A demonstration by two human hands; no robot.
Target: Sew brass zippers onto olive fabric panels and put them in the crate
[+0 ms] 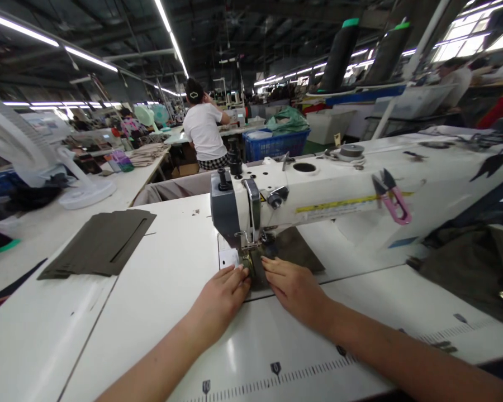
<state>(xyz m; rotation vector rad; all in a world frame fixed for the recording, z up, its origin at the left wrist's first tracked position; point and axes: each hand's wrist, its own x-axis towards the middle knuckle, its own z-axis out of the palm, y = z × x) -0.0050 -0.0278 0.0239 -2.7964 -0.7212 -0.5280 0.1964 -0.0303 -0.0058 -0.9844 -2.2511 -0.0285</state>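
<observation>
A white sewing machine [339, 190] stands over the table, its needle area above a dark olive fabric piece [299, 251]. My right hand [295, 287] lies on that fabric just right of the presser foot, fingers stretched out flat. Left of the foot, my left hand [222, 298] rests at the fabric's near edge, its fingers bent and close together; whether the fingertips grip anything is too small to tell. A stack of dark olive fabric pieces [103, 243] lies flat on the table at the left.
Pink-handled snips [396, 204] lie on the machine arm. Dark fabric [473, 268] is heaped at the right. A white fan [86, 187] stands at the left. Beyond the machine are a person in a white shirt [204, 131] and a blue crate [274, 145].
</observation>
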